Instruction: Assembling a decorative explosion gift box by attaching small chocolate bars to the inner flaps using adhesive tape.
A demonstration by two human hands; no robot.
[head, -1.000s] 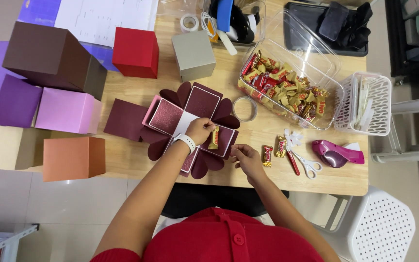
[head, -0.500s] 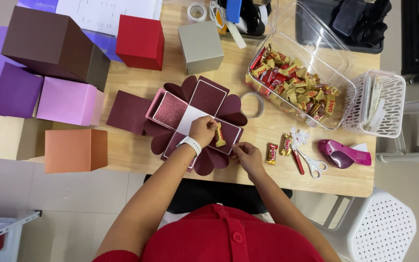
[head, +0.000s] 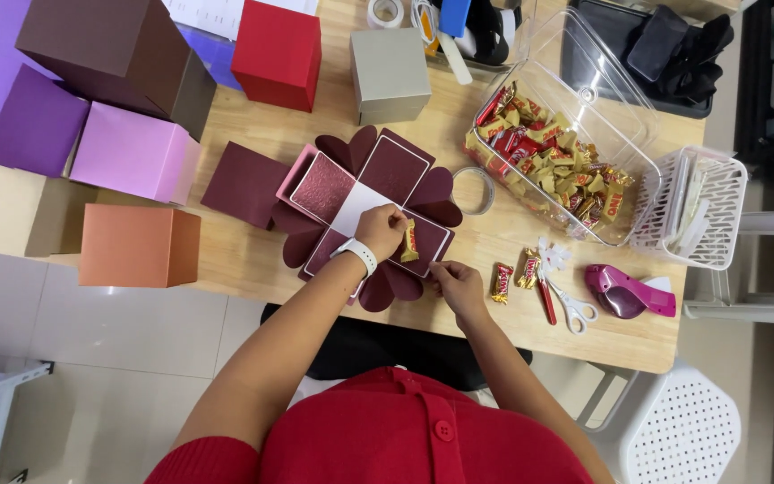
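The left hand [head: 381,230] is pinching a gold-wrapped candy [head: 409,241] in a closed grip over the unfolded maroon box [head: 369,202] on the desk [head: 459,116]. The right hand [head: 457,282] (fingers curled, grip unclear) is resting at the box's edge. Seating the candy on the panel probably calls for a steady press.

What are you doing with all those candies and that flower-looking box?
A person in a red top sits at a wooden table with a dark red paper box unfolded flat, its flaps shaped like hearts. The left hand holds a small wrapped candy against one panel of the box. The right hand pinches the box's near edge. Two more candies and scissors lie just to the right, beside a clear tub of sweets. Closed coloured boxes stand at the left.
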